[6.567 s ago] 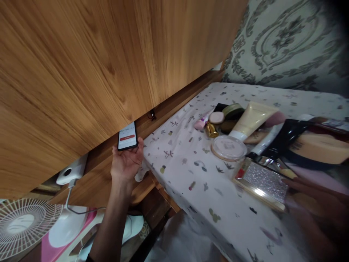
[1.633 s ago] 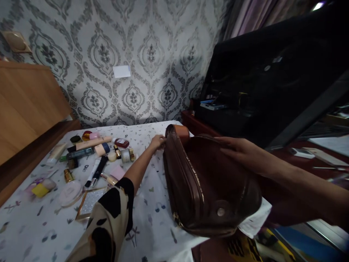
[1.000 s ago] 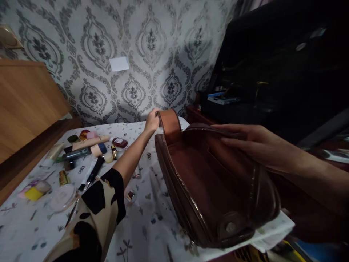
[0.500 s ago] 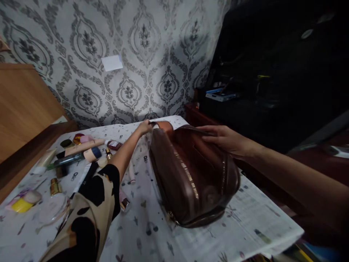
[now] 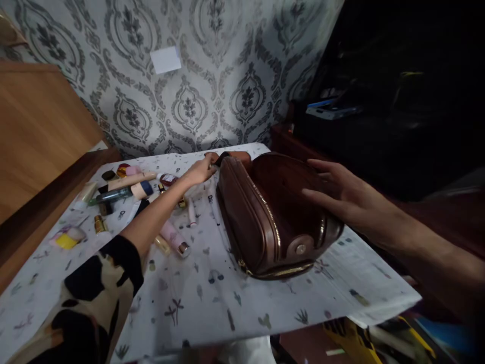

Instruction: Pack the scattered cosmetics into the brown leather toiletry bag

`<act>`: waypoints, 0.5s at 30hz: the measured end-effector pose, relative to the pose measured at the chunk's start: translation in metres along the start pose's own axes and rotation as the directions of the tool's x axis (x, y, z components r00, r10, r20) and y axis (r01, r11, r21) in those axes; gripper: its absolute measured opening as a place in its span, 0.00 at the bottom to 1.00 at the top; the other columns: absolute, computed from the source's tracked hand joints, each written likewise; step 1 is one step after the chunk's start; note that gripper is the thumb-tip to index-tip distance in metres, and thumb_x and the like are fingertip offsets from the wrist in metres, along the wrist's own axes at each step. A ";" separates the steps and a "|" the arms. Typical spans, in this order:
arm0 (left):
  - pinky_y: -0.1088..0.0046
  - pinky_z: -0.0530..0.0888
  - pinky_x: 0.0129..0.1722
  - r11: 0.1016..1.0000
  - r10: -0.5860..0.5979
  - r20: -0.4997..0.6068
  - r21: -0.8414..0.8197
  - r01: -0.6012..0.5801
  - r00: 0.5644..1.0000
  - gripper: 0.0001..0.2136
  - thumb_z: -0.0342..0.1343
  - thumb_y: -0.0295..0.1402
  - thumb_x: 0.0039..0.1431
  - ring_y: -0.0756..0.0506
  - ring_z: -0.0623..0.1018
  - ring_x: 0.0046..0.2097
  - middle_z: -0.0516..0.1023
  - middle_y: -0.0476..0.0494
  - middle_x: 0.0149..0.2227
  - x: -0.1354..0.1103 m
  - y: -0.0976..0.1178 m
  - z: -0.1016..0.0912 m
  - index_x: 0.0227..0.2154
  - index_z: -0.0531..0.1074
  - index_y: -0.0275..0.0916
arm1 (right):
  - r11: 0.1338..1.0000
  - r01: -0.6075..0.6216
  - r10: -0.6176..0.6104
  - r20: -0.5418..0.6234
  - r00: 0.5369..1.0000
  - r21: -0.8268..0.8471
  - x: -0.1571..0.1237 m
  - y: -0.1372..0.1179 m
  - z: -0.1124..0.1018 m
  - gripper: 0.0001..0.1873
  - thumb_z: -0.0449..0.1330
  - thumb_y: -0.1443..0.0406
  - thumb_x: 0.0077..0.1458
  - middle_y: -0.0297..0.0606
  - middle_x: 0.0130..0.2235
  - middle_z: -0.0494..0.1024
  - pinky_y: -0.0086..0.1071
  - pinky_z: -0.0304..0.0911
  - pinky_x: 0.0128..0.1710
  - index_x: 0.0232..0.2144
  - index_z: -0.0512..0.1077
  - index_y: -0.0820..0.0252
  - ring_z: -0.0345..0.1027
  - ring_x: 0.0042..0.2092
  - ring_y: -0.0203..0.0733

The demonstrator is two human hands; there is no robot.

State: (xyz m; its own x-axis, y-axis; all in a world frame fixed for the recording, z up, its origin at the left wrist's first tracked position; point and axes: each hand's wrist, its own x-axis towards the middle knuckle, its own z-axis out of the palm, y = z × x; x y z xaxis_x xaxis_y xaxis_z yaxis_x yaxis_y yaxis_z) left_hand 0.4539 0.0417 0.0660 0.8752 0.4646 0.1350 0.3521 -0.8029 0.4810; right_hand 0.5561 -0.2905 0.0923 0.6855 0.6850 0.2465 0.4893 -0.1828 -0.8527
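Observation:
A brown leather makeup bag with gold zips stands on the table, its top unzipped and gaping. My left hand is at its far left end, fingers closed around what looks like the bag's strap or tab; the fingertips are partly hidden. At the right side of the opening is my right hand, fingers and thumb stretched apart beside the bag's right wall. Left of the bag lie cosmetics, among them a pink tube, a white-and-red tube and a gold-capped bottle.
A patterned white cloth covers the table. More bottles and tubes, including a dark green bottle, lie at the back left. A wooden panel borders the left, and a dark screen-like surface stands at the right.
My right hand has loosened from the bag's right rim, its fingers now spread. My left hand stays at the far end of the bag. The whole view has shifted slightly.

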 end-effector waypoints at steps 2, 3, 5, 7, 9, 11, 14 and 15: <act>0.60 0.72 0.51 0.999 0.020 0.028 0.033 -0.021 0.999 0.18 0.53 0.32 0.63 0.39 0.79 0.47 0.80 0.39 0.44 -0.032 0.006 -0.006 0.55 0.66 0.37 | 0.999 0.031 -0.034 -0.071 0.997 -0.035 -0.013 0.003 0.007 0.38 0.65 0.51 0.48 0.47 0.54 0.76 0.54 0.66 0.59 0.60 0.63 0.54 0.69 0.58 0.56; 0.60 0.72 0.51 0.998 0.040 0.049 0.042 -0.042 0.998 0.18 0.52 0.33 0.63 0.39 0.79 0.48 0.80 0.38 0.45 -0.050 0.010 -0.007 0.55 0.65 0.37 | 0.999 0.021 -0.025 -0.111 0.994 -0.039 -0.019 0.005 0.012 0.38 0.65 0.51 0.48 0.48 0.55 0.75 0.55 0.65 0.60 0.60 0.63 0.55 0.69 0.58 0.56; 0.60 0.73 0.50 0.995 0.091 0.102 0.024 -0.094 0.991 0.19 0.50 0.35 0.64 0.39 0.79 0.48 0.80 0.38 0.46 -0.085 0.018 -0.005 0.57 0.63 0.38 | 0.999 -0.025 0.018 -0.182 0.983 -0.038 -0.028 0.009 0.020 0.38 0.64 0.51 0.48 0.50 0.55 0.75 0.56 0.64 0.61 0.59 0.64 0.58 0.69 0.58 0.57; 0.59 0.74 0.50 0.989 0.150 0.149 -0.018 -0.149 0.977 0.21 0.48 0.36 0.66 0.39 0.79 0.49 0.79 0.37 0.48 -0.117 0.025 0.001 0.60 0.59 0.38 | 0.998 -0.045 0.031 -0.235 0.972 -0.052 -0.032 0.013 0.027 0.37 0.63 0.52 0.47 0.50 0.54 0.76 0.57 0.64 0.60 0.57 0.66 0.61 0.71 0.56 0.58; 0.58 0.73 0.53 0.981 0.191 0.168 -0.040 -0.187 0.967 0.22 0.47 0.36 0.67 0.38 0.77 0.53 0.77 0.34 0.52 -0.141 0.030 0.011 0.61 0.56 0.37 | 0.995 -0.018 -0.008 -0.272 0.962 -0.096 -0.032 0.017 0.030 0.35 0.61 0.55 0.46 0.50 0.53 0.77 0.58 0.64 0.59 0.56 0.67 0.62 0.71 0.55 0.59; 0.57 0.71 0.56 0.978 0.207 0.165 -0.018 -0.207 0.964 0.21 0.47 0.34 0.67 0.37 0.74 0.58 0.74 0.32 0.55 -0.160 0.033 0.021 0.60 0.56 0.36 | 0.991 0.019 -0.059 -0.296 0.953 -0.136 -0.030 0.018 0.032 0.33 0.59 0.57 0.44 0.50 0.52 0.77 0.59 0.64 0.58 0.54 0.69 0.62 0.71 0.55 0.60; 0.57 0.70 0.58 0.965 0.222 0.185 0.101 -0.243 0.957 0.19 0.46 0.32 0.68 0.37 0.73 0.58 0.73 0.30 0.55 -0.181 0.034 0.036 0.59 0.58 0.34 | 0.993 0.000 -0.036 -0.308 0.951 -0.118 -0.030 0.013 0.033 0.33 0.60 0.57 0.45 0.50 0.52 0.78 0.56 0.63 0.59 0.54 0.70 0.62 0.71 0.55 0.59; 0.57 0.71 0.57 0.951 0.233 0.197 0.157 -0.265 0.952 0.19 0.47 0.32 0.68 0.37 0.74 0.57 0.74 0.30 0.54 -0.187 0.034 0.039 0.59 0.59 0.33 | 0.996 -0.021 -0.007 -0.297 0.955 -0.092 -0.032 0.010 0.033 0.34 0.61 0.55 0.47 0.50 0.54 0.77 0.54 0.63 0.60 0.56 0.69 0.62 0.71 0.56 0.59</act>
State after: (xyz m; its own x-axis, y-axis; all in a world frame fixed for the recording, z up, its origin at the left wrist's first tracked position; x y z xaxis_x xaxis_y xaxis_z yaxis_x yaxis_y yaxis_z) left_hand 0.3153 -0.0875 0.0234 0.9809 0.1816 0.0698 0.1548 -0.9458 0.2854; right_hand 0.5214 -0.2913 0.0606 0.8113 0.4456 0.3785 0.5222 -0.2614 -0.8118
